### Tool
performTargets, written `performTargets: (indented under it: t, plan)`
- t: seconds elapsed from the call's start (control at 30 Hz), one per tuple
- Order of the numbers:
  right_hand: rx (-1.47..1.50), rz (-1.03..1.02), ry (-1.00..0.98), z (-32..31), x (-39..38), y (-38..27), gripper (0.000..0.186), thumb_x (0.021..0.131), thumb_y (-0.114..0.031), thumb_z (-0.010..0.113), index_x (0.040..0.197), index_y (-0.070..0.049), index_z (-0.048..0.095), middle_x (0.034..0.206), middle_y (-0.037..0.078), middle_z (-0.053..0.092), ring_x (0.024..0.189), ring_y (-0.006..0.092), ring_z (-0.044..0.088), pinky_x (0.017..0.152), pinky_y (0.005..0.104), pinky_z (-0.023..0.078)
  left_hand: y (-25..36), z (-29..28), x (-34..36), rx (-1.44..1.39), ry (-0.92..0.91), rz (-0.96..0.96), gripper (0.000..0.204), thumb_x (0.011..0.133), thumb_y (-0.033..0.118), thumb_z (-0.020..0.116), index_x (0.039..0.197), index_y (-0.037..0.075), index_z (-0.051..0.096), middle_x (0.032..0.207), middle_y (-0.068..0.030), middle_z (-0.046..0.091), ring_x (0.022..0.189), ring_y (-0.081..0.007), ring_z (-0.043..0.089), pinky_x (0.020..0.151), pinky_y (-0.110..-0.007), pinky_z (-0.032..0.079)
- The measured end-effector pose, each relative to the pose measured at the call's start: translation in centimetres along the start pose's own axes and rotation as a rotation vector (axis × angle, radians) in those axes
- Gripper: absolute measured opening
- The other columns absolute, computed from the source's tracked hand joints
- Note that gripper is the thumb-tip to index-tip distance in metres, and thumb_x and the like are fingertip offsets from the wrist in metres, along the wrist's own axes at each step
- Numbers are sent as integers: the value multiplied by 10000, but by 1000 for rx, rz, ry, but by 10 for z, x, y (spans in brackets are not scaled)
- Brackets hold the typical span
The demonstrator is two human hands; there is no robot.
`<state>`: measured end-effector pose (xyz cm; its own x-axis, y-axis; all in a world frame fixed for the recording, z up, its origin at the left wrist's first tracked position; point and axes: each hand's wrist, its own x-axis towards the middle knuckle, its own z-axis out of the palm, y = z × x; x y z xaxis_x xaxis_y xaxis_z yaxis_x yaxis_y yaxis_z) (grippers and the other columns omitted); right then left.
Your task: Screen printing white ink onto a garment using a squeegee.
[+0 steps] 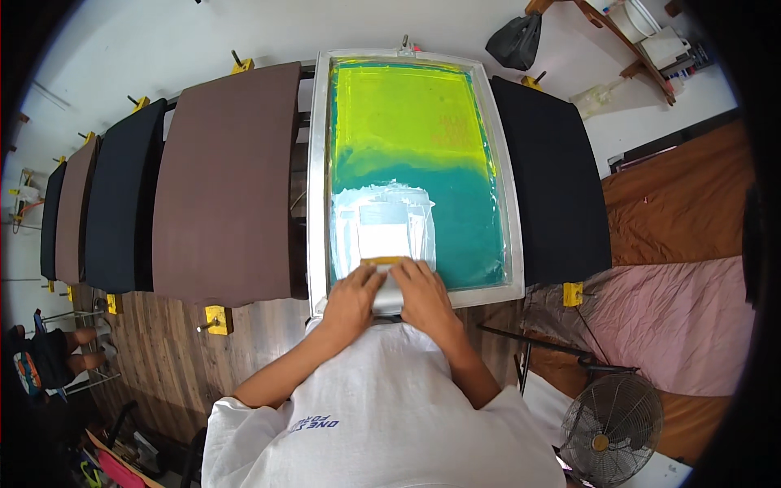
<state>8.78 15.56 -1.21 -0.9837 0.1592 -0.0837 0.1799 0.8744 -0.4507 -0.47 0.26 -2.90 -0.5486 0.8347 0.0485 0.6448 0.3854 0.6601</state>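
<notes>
A screen-printing frame with an aluminium rim and a yellow-green to teal mesh lies in front of me. White ink is spread over the near part of the mesh. Both hands press down on a squeegee with a metal handle and yellow blade at the frame's near edge. My left hand grips its left half, my right hand its right half. The blade rests on the mesh just below the white ink patch.
Brown and black garment pallets line up to the left, a black one to the right, each with yellow clamps. A fan stands at lower right. Pink and brown cloth covers the right side. A person sits at far left.
</notes>
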Motion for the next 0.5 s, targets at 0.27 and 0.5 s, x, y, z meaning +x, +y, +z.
performTargets:
  t: [0.27,0.5]
  plan:
    - [-77,20,-131,-42,63,11,334,704,9,639,1024,-88,661,1021,122,652,985,350,625,821,470,503,-19,-30,58,43,-64,-17,369,691,-14,649,1049,59,699,929,-199,695,827,-381,685,736,-462,552]
    - [0,106,-183,-39,143,46,342,674,-47,651,1009,-92,703,984,160,710,941,371,669,820,469,535,-49,-37,130,135,-118,-98,319,686,-37,656,992,37,707,894,-251,692,862,-412,685,805,-457,562]
